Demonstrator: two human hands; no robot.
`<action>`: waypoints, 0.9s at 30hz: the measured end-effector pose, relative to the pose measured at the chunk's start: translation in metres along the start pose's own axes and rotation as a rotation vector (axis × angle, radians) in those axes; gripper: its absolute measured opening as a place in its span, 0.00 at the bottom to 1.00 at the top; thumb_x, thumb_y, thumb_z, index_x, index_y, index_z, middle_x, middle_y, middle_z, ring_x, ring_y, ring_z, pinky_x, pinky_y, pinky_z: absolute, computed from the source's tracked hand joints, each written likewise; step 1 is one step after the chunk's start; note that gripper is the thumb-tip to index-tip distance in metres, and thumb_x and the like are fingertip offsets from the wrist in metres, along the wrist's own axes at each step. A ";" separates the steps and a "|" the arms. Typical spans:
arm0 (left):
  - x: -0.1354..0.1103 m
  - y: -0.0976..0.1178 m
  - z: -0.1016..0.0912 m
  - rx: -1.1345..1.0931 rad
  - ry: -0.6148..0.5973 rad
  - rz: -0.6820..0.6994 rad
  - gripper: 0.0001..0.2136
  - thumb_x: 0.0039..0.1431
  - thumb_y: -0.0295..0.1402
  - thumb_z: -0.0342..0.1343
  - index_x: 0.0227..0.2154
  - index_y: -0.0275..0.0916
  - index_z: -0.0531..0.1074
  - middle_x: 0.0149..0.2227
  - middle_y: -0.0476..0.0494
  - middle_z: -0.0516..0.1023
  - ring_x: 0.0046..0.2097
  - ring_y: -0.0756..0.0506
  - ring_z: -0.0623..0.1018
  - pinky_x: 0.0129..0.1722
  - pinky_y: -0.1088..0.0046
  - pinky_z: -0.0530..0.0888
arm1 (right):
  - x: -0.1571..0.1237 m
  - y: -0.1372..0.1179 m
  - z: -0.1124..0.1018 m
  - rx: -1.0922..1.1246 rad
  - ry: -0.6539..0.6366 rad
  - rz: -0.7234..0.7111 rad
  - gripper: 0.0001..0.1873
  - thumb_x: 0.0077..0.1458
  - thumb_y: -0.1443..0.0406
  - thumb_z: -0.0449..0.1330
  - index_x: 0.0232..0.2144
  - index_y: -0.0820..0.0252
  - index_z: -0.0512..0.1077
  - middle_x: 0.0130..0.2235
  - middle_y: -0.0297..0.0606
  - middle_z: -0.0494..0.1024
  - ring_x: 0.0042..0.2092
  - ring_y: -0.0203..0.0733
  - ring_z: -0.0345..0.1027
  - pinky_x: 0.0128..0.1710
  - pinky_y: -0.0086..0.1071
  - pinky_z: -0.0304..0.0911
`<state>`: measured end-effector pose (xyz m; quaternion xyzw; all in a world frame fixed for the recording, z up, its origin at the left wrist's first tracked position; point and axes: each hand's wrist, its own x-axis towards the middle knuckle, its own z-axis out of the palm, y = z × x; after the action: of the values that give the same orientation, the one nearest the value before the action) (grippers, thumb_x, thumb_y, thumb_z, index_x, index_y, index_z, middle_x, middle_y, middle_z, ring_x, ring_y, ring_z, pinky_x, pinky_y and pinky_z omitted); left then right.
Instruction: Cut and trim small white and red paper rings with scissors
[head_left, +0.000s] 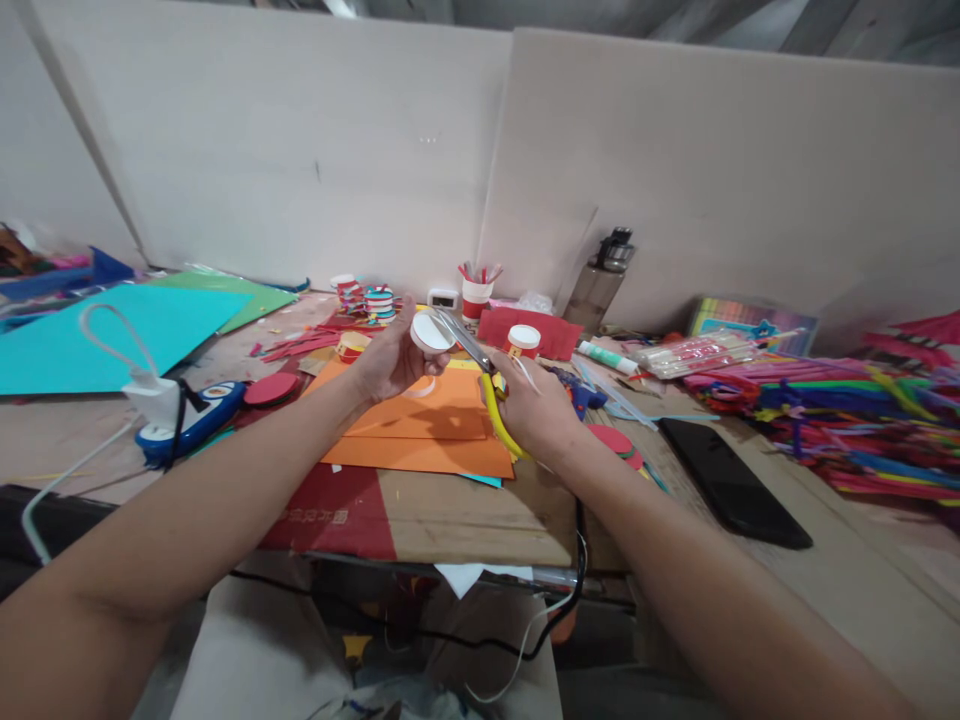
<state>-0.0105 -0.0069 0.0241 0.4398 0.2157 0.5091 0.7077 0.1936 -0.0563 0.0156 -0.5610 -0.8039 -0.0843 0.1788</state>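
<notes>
Between the fingers of my left hand (391, 357) is a small round piece with a white face (431, 333), tilted toward me. My right hand (534, 402) is closed around yellow-handled scissors (495, 405). Their metal blades reach left to the edge of the white face; whether they touch it I cannot tell. A thin white strip (525, 374) hangs over the back of my right hand. Below both hands lie orange sheets (420, 452) with a curled white offcut (420, 388) on top. Just behind my right hand stands a small red drum-like cylinder with a white top (523, 338).
A black phone (731, 480) lies at right, near bundles of coloured pipe cleaners (847, 400). A grey bottle (600, 280) leans against the back panel. At left are a blue power strip (191, 420) with a white plug, and turquoise card (112, 335). Cables hang below the front edge.
</notes>
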 end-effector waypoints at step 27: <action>-0.003 0.001 0.004 -0.077 -0.006 0.013 0.22 0.62 0.52 0.51 0.34 0.34 0.72 0.25 0.44 0.77 0.23 0.50 0.75 0.20 0.77 0.69 | 0.001 0.000 -0.002 0.032 0.006 -0.010 0.23 0.63 0.62 0.50 0.60 0.56 0.65 0.49 0.47 0.75 0.45 0.50 0.70 0.41 0.37 0.63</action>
<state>-0.0096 -0.0107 0.0267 0.4154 0.1908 0.5204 0.7213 0.1942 -0.0560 0.0181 -0.5537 -0.8074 -0.0739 0.1899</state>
